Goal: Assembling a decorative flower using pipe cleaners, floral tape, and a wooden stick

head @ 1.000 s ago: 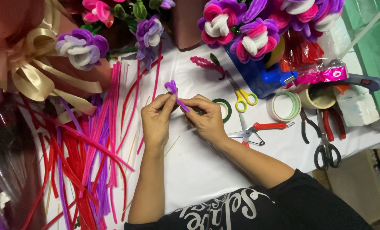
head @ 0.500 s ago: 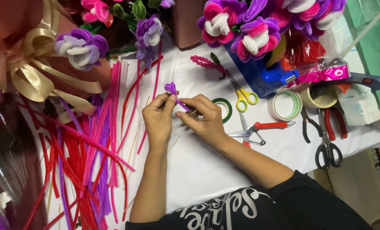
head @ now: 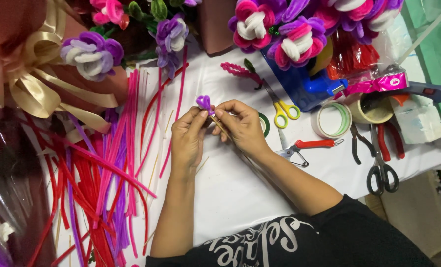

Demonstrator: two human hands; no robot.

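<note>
Small purple fuzzy pipe-cleaner flower (head: 204, 103) on a thin wooden stick (head: 221, 127), pinched by both hands.
Left hand (head: 189, 138) and right hand (head: 242, 127) fingertips grip it; yellow-handled scissors (head: 279, 106) lie at three o'clock.

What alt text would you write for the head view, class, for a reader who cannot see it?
Left hand and right hand pinch a small purple pipe-cleaner flower on a thin stick over a white table, beside loose pipe cleaners and yellow-handled scissors.
</note>
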